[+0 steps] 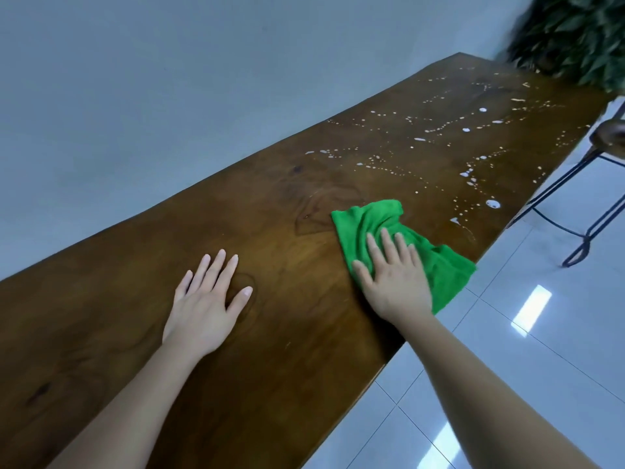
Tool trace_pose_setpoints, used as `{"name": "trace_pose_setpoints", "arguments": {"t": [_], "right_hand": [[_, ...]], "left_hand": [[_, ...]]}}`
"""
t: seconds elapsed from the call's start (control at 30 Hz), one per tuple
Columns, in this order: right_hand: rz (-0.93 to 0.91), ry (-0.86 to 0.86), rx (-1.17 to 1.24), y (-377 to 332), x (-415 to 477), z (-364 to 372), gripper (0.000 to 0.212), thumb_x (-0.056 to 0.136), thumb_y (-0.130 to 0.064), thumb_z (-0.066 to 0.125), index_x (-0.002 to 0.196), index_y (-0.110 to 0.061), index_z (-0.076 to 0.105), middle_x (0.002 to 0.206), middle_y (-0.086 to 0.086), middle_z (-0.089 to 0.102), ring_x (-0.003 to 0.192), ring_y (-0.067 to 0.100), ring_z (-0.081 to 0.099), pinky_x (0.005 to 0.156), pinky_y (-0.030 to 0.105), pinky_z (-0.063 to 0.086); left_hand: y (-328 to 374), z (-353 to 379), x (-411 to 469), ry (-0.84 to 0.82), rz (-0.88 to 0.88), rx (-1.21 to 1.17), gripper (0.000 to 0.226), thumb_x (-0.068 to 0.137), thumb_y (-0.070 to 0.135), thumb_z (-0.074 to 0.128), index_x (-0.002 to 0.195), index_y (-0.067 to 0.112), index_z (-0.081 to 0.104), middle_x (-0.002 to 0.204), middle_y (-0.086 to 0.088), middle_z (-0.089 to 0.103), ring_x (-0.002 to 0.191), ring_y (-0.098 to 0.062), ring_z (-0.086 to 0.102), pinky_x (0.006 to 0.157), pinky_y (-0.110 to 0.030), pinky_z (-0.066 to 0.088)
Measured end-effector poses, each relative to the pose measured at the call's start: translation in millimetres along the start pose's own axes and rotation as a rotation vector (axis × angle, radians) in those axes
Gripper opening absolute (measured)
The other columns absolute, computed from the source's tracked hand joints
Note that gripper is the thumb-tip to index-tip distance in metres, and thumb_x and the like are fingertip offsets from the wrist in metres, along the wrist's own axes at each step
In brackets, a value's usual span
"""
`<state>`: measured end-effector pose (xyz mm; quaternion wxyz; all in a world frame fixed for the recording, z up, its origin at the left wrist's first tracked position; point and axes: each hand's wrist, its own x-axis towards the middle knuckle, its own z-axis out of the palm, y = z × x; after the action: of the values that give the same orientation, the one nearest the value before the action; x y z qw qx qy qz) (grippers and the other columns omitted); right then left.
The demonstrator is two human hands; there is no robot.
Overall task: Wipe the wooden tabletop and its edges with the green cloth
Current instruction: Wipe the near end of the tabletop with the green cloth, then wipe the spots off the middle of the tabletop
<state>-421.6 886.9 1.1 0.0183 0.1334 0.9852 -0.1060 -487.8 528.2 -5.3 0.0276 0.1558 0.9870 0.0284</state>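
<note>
We are wiping the surface [270, 231]: the right hand [394, 282] is pressing the cloth [378, 220] flat near the front edge, grip open, the left hand [206, 299] is bracing open-palmed, and the droplets [466, 130] beyond likely need the next stroke.

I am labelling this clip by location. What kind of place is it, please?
Probably a home or café interior, though I cannot be sure: a long wooden tabletop stands against a plain wall, a metal stool stands on a glossy tiled floor, and a leafy plant sits at the far end.
</note>
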Motion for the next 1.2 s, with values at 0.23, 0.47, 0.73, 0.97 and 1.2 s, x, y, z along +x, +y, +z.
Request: {"name": "trace_pose_setpoints", "arguments": {"t": [0.23, 0.47, 0.73, 0.97, 1.2], "right_hand": [[-0.295, -0.013, 0.038, -71.8, -69.2, 27.4, 0.079, 0.110, -0.077, 0.003, 0.178, -0.036, 0.005, 0.186, -0.002, -0.002, 0.172, 0.025, -0.014, 0.138, 0.052, -0.004], [-0.429, -0.057, 0.054, -47.5, -58.8, 21.6, 0.077, 0.108, -0.083, 0.009, 0.176, -0.047, 0.005, 0.186, -0.012, -0.004, 0.170, 0.013, -0.019, 0.137, 0.046, -0.009], [-0.230, -0.010, 0.005, 23.3, 8.3, 0.2, 0.076, 0.107, -0.083, 0.005, 0.175, -0.050, 0.006, 0.186, -0.013, -0.001, 0.171, 0.013, -0.010, 0.138, 0.044, -0.004], [-0.099, 0.039, -0.003, 95.4, 85.3, -20.0, 0.076, 0.108, -0.079, 0.005, 0.176, -0.046, 0.009, 0.187, -0.009, 0.003, 0.172, 0.016, -0.002, 0.139, 0.046, 0.002], [-0.056, 0.019, -0.012, 172.2, 174.9, -46.1, 0.081, 0.104, -0.084, 0.000, 0.176, -0.047, 0.005, 0.187, -0.009, 0.000, 0.172, 0.017, -0.003, 0.139, 0.047, 0.002]], "left_hand": [[12.5, 1.1, -0.3, 0.006, 0.002, 0.006, 0.096, 0.098, 0.087, -0.011, 0.178, 0.037, 0.007, 0.187, 0.008, 0.001, 0.172, -0.016, -0.004, 0.139, -0.048, 0.007], [18.3, 2.2, 6.2, -0.020, 0.073, 0.017, 0.090, 0.101, 0.086, -0.007, 0.178, 0.041, 0.006, 0.187, 0.009, -0.002, 0.173, -0.018, -0.004, 0.139, -0.051, 0.009], [41.5, 5.1, 29.8, -0.039, 0.153, 0.030, 0.087, 0.099, 0.087, -0.009, 0.176, 0.046, -0.002, 0.185, 0.012, -0.009, 0.172, -0.017, -0.009, 0.140, -0.053, 0.008], [69.5, 5.0, 52.0, -0.044, 0.154, 0.035, 0.088, 0.099, 0.087, -0.010, 0.176, 0.046, -0.001, 0.185, 0.013, -0.009, 0.172, -0.016, -0.010, 0.140, -0.050, 0.005], [108.1, 2.4, 80.5, -0.034, 0.070, 0.009, 0.090, 0.099, 0.086, -0.005, 0.177, 0.042, 0.007, 0.186, 0.011, -0.002, 0.173, -0.016, -0.005, 0.140, -0.052, 0.009]]}}
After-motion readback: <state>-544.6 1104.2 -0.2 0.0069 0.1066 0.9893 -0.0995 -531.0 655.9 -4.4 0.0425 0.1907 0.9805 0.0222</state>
